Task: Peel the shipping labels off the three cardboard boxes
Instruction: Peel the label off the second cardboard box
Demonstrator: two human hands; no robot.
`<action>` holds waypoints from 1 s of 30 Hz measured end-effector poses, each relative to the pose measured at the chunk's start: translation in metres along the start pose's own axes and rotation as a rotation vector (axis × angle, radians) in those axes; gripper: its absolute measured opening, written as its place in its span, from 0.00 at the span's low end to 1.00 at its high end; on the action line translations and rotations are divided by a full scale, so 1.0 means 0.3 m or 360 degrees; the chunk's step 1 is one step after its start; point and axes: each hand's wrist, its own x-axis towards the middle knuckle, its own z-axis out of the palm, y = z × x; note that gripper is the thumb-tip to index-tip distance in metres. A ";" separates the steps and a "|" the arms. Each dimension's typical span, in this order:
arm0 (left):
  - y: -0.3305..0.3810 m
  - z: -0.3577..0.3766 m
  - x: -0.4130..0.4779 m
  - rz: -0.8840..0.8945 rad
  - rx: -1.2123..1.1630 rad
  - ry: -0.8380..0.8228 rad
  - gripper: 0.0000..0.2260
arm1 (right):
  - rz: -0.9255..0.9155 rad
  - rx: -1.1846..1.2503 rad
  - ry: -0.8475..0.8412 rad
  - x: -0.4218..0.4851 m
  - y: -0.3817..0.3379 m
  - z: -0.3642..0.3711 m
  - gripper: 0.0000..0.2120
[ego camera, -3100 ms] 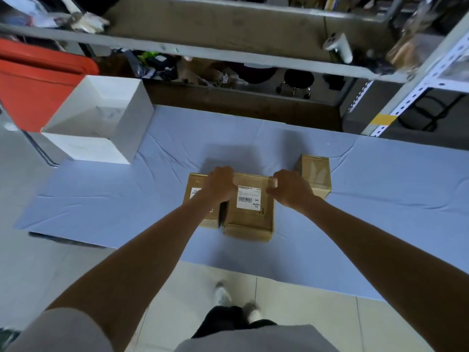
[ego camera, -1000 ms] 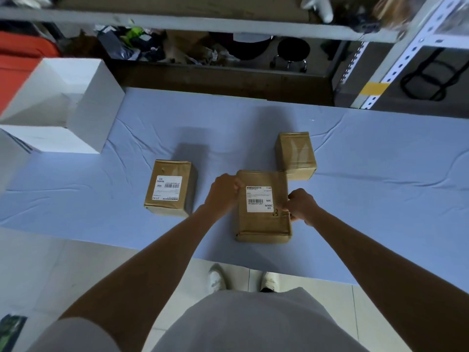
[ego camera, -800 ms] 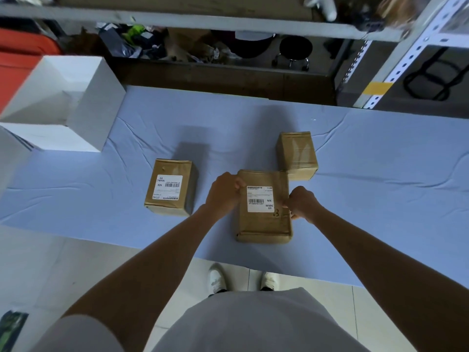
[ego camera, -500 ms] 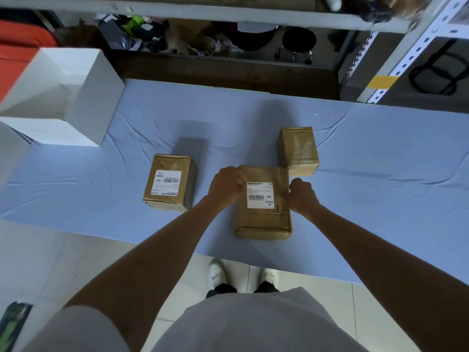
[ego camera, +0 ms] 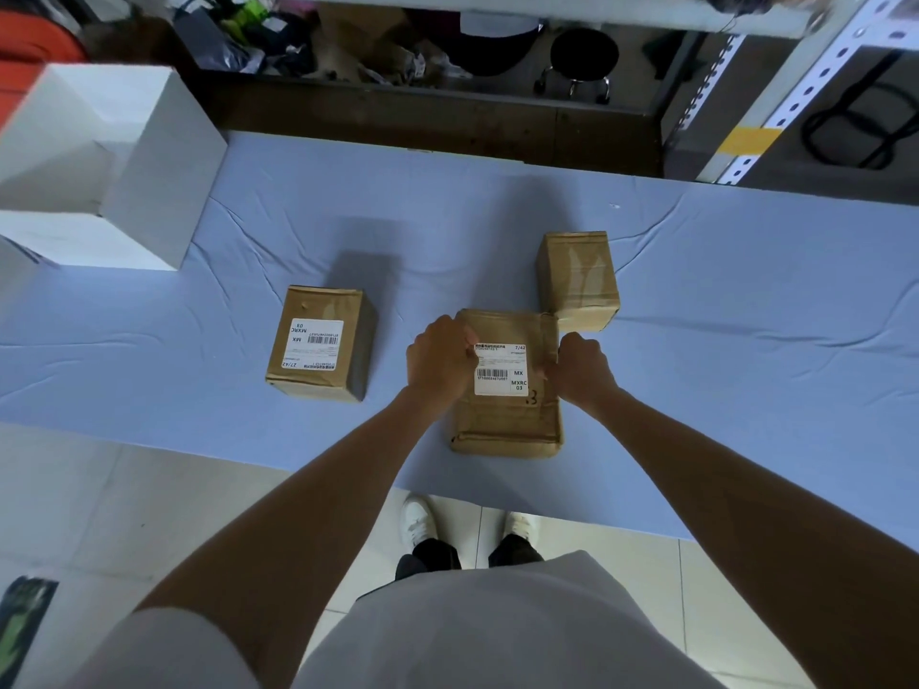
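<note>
Three brown cardboard boxes lie on the blue cloth. The middle box [ego camera: 507, 420] carries a white shipping label [ego camera: 501, 370] on its top face. My left hand [ego camera: 437, 363] grips the box's left side, fingertips at the label's upper left corner. My right hand [ego camera: 577, 368] is closed against the box's right edge. The left box [ego camera: 318, 343] stands apart, with its own white label [ego camera: 312, 351] facing up. The smaller right box [ego camera: 578, 280] sits just behind the middle one; its taped top shows no label.
A large open white box [ego camera: 149, 166] stands at the back left on the cloth-covered table [ego camera: 746, 340]. Metal shelving with clutter [ego camera: 378, 47] runs behind the table. A white perforated shelf post [ego camera: 776, 106] rises at the back right. My feet show below the table's near edge.
The left box has been set apart to the left and the middle box drawn toward me. Over the last second both hands stay on the middle box, shifting only slightly.
</note>
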 end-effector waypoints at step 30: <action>0.005 0.058 0.010 0.0266 0.0481 -0.0088 0.19 | 0.0008 -0.0082 -0.0006 -0.023 -0.039 -0.020 0.07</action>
